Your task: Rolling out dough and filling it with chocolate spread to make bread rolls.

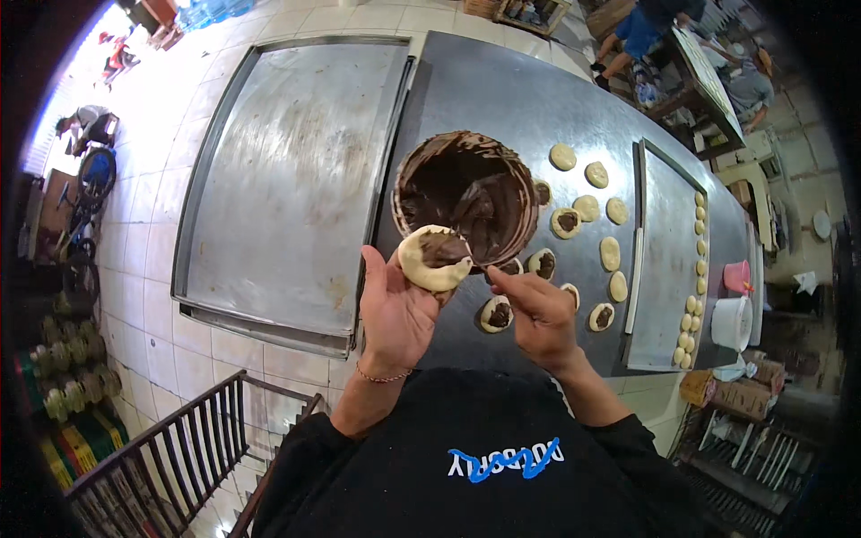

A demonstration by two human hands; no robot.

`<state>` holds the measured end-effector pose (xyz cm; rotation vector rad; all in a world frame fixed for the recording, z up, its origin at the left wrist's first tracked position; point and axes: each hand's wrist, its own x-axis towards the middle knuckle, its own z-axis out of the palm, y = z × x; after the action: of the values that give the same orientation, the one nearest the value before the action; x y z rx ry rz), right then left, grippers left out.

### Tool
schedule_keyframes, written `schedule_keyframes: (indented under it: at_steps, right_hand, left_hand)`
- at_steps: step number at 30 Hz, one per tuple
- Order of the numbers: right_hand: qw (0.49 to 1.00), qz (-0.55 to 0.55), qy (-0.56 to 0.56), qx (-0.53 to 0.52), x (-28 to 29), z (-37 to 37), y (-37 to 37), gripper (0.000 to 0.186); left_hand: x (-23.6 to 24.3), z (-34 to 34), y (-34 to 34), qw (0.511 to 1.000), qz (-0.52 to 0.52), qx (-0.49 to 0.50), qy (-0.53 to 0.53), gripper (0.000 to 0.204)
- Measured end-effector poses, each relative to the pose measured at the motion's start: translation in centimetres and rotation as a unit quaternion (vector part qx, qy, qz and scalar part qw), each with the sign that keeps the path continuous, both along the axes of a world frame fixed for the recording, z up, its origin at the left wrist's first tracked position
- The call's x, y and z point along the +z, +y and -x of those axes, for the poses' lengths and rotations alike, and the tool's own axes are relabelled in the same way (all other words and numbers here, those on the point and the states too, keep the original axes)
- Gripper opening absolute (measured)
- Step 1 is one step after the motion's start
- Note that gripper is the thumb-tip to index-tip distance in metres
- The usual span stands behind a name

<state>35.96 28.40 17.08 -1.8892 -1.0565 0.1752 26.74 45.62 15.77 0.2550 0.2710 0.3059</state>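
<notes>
While cupped palm-up just below the bucket of chocolate filling [466, 195], left hand [395, 309] cradling dough disc [434, 258] smeared with chocolate. Right hand [538, 314] pinched shut on thin spreader [473, 255], tip touching disc. Filled and plain dough rounds [587, 208] right of bucket on steel table [502, 99].

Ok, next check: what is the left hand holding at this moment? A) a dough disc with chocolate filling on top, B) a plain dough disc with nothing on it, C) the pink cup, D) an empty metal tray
A: the left hand cups a pale dough disc with dark chocolate filling on it, beside the chocolate bowl.
</notes>
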Motion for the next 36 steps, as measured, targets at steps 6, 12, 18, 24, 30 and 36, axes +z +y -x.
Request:
schedule_keyframes:
  at_steps: [6, 12, 18, 24, 30, 36]
  right_hand:
    - [0.968, 0.094, -0.150, -0.176, 0.2, -3.2, -10.0, 0.042]
    - [0.905, -0.041, 0.072, -0.417, -1.5, -2.6, -19.2, 0.030]
    - [0.855, -0.075, 0.105, -0.502, -3.8, 1.4, -24.7, 0.031]
    - [0.772, -0.052, 0.128, -0.621, -2.3, 4.1, -30.0, 0.033]
    - [0.782, -0.128, 0.121, -0.598, -1.4, -1.2, -26.7, 0.035]
    - [0.972, 0.084, 0.061, -0.213, 4.8, -11.8, -13.8, 0.031]
  left_hand:
    - [0.5, -2.3, -2.4, 0.985, -0.131, 0.070, 0.082, 0.061]
    - [-5.7, -9.5, -13.1, 0.921, -0.149, -0.338, 0.120, 0.055]
    - [-15.5, -24.0, -23.3, 0.676, -0.620, -0.359, 0.169, 0.050]
    - [-19.0, -36.3, -22.7, 0.468, -0.860, -0.102, 0.178, 0.049]
    - [-13.3, -33.0, -26.1, 0.461, -0.809, -0.365, -0.010, 0.024]
    - [-6.6, -13.3, -15.2, 0.826, -0.417, -0.374, -0.068, 0.039]
